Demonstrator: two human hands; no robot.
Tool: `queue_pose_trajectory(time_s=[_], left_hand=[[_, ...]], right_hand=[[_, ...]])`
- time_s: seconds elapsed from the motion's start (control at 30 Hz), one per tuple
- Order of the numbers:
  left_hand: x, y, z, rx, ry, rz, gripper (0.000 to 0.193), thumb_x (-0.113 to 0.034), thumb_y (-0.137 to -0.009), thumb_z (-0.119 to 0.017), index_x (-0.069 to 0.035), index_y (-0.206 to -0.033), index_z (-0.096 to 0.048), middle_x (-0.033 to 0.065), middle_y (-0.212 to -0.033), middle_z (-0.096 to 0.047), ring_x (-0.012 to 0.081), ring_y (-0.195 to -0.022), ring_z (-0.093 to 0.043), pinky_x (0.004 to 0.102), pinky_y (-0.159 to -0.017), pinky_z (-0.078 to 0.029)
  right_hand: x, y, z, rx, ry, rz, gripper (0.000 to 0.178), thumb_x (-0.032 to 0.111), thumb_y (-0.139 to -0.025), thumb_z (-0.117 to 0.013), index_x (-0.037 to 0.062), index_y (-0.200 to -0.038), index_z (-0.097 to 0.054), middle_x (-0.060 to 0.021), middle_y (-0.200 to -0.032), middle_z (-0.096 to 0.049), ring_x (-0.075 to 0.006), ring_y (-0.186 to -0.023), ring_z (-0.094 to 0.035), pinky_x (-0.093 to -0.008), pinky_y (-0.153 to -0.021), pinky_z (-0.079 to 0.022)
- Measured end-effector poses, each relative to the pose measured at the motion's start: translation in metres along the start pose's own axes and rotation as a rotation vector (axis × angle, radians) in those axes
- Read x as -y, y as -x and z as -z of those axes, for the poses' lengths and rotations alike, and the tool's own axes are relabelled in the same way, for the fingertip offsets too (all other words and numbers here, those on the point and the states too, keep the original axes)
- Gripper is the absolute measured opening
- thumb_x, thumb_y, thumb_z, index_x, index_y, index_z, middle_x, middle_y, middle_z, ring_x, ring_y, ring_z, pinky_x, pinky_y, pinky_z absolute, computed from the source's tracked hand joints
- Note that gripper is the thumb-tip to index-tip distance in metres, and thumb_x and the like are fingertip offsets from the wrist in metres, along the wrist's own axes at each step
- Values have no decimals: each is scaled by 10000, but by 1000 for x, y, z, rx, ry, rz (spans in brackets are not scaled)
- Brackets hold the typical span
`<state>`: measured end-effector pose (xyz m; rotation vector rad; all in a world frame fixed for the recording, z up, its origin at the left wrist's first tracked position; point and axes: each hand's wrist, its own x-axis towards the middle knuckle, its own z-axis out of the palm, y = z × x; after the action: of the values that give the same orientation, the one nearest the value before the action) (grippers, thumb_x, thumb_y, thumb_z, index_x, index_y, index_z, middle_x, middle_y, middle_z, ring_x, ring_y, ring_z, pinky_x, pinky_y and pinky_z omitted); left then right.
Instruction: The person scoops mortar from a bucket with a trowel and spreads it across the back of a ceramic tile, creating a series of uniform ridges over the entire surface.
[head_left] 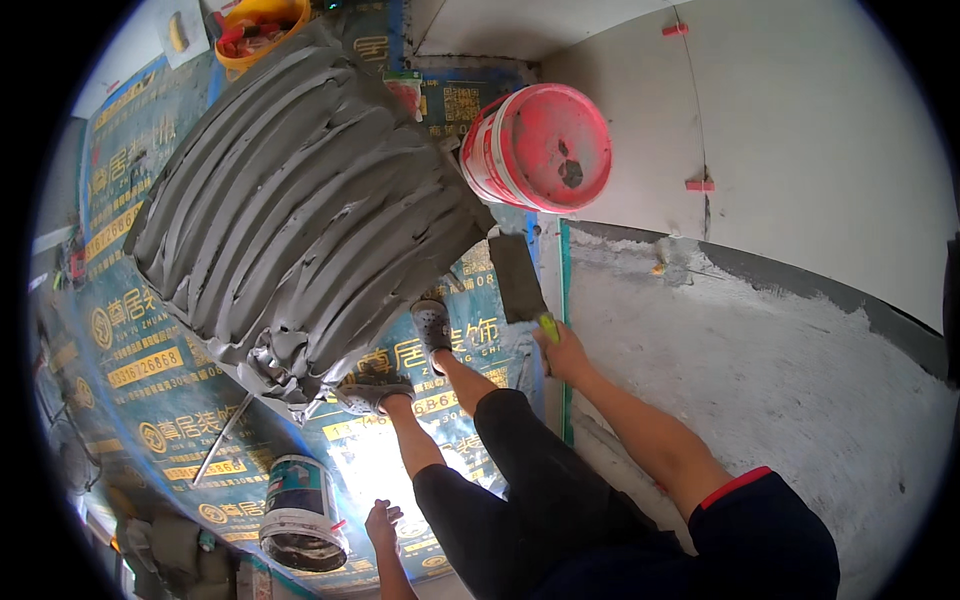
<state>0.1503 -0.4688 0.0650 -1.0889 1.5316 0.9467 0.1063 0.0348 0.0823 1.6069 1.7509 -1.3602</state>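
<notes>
My right hand is closed round the yellow-green handle of a flat rectangular trowel, whose blade is smeared grey. To its left lies a large slab coated with wet grey mortar, spread in broad curved ridges. A rough lump of mortar sits at the slab's near corner. My left hand hangs low beside my leg, fingers loosely bent and apart, with nothing in it. The nearest thing to it is a dirty white bucket with a dark label. The slab's underside is hidden.
A red-lidded bucket stands beyond the trowel. At the far left is a yellow tub of red pieces. A thin rod lies near the slab. Printed sheeting covers the floor; pale wall panels with red clips rise right.
</notes>
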Motion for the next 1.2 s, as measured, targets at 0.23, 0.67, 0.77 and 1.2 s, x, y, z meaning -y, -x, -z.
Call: queue_pose_trajectory(time_s=[0.23, 0.67, 0.77, 1.2], left_hand=[[-38, 3, -21, 10, -169, -42, 478, -454, -920, -432, -12, -1040, -568, 118, -812, -651, 195, -700, -629, 353, -683, -422], [-65, 11, -52, -5, -164, -25, 472, -458, -896, -495, -2, -980, -583, 105, -738, -644, 168, -633, -619, 279, -609, -418], [-59, 10, -43, -16, -164, -30, 472, -462, -896, -492, -8, -983, -585, 97, -742, -647, 159, -630, -618, 281, -606, -411], [-51, 8, -66, 24, -91, -54, 463, -441, -892, -498, 5, -984, -586, 110, -753, -647, 171, -644, -626, 284, -614, -405]], right_hand=[[-35, 12, 32, -139, 415, 244, 390, 318, -792, -629, 40, -1043, -520, -209, -872, -600, -401, -821, -577, -444, -702, -452], [-39, -64, 44, -35, 652, 129, 456, 250, -699, -628, 62, -1105, -539, -221, -914, -623, -411, -885, -586, -476, -762, -470], [-45, -49, 54, -44, 546, 130, 453, 264, -710, -628, 60, -1104, -540, -232, -920, -620, -413, -887, -584, -473, -774, -468], [2, -82, 41, -199, 505, 198, 410, 246, -738, -618, 52, -1087, -520, -242, -920, -613, -433, -885, -572, -477, -751, -454]])
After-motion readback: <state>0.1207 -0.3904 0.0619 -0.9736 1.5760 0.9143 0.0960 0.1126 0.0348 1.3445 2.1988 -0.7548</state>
